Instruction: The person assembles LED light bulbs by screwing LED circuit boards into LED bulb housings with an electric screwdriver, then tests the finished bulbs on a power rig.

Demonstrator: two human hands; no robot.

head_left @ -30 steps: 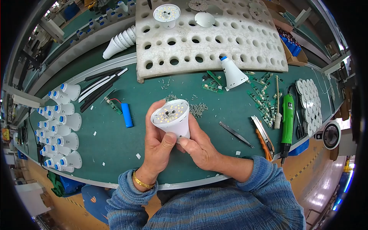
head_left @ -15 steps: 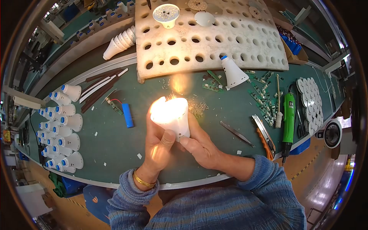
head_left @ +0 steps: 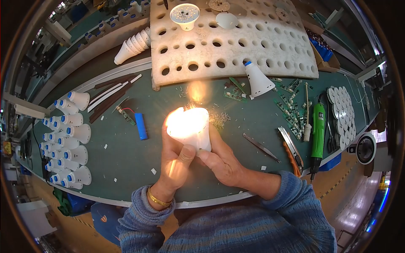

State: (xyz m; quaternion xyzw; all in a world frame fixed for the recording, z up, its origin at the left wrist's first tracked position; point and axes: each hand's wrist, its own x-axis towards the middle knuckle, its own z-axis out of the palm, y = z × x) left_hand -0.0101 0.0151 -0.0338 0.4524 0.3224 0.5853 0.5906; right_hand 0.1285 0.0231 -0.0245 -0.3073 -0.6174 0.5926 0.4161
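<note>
Between my two hands is a white LED bulb [head_left: 195, 141], its face lit so brightly that the detail is washed out. My left hand [head_left: 174, 162] wraps its left side, with the thumb at the bottom. On the right side my right hand [head_left: 219, 162] curls round it, thumb pressed near the lower edge. To the left lies a blue battery cell [head_left: 141, 126], wired to a small circuit board [head_left: 125, 117]. Tweezers [head_left: 261, 147] rest right of my hands, near an orange utility knife [head_left: 291, 152]. Small clippings [head_left: 219, 120] lie just beyond the bulb.
White bulb housings [head_left: 79, 134] stand grouped at left. A holed foam board [head_left: 232, 52] spans the back, carrying an open bulb [head_left: 184, 16]. One housing [head_left: 258, 80] lies before it. At right are circuit boards [head_left: 289, 109], a green electric screwdriver [head_left: 318, 130] and stacked discs [head_left: 339, 114].
The lit bulb and both hands have barely moved; the bulb appears tilted very slightly. The view has shifted a little. Both hands keep their hold.
</note>
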